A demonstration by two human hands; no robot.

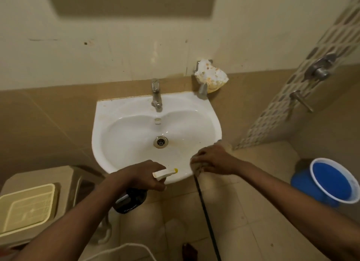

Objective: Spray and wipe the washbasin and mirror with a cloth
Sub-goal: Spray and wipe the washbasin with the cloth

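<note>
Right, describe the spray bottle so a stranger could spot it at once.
Start at the white washbasin on the tiled wall and drop to its front rim. There the left hand grips the spray bottle, its dark body hanging below the rim. Its white trigger head with a yellow nozzle tip, pointing right toward the right hand, sets it apart.

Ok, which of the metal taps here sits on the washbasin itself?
The chrome tap at the washbasin's back rim, above the drain; the other fittings are on the tiled wall at right.

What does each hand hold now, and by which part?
The left hand grips the spray bottle at its neck, below the white nozzle. The right hand grips a bunched cloth on the washbasin's front rim.
</note>
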